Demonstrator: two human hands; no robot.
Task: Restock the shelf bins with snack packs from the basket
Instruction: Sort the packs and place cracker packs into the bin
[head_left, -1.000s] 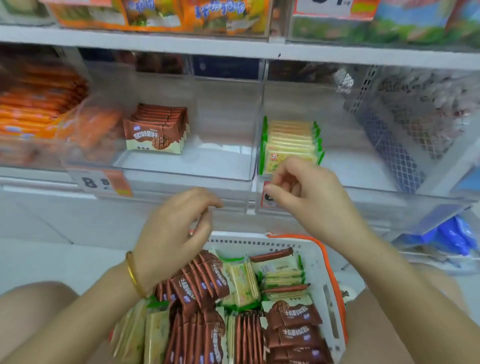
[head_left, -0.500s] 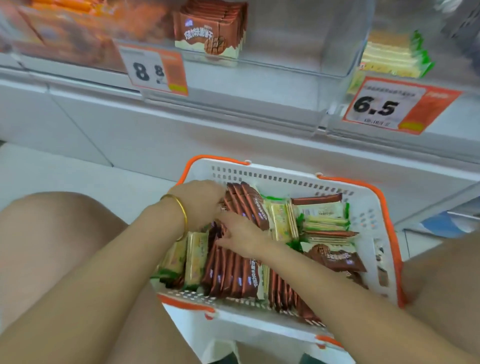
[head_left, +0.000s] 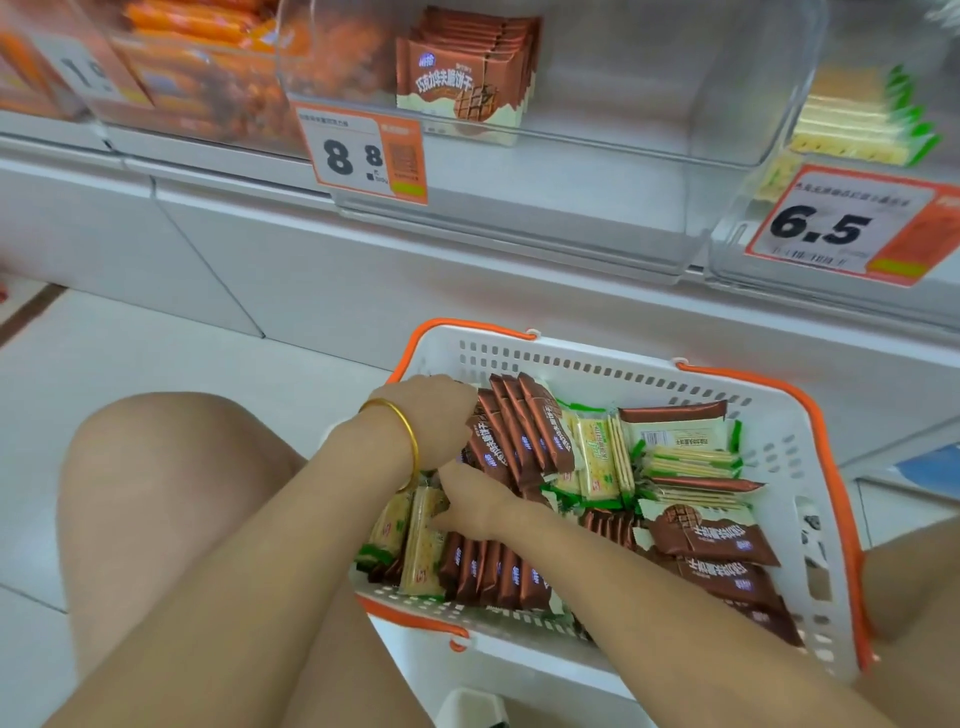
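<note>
Brown packs (head_left: 524, 431), glossy with blue logos and white lettering, stand fanned on edge in the far left corner of the basket (head_left: 571, 358). Cream packs (head_left: 597, 457) edged in green lie to their right, all inside the white, slotted, orange-rimmed walls. The left hand (head_left: 431, 415), fingers curled, grips the fanned brown bundle. The right hand (head_left: 475, 501) lies just nearer, its fingers buried among packs, so I cannot tell its grip. Above the basket a clear bin (head_left: 623, 78) holds matching packs.
</note>
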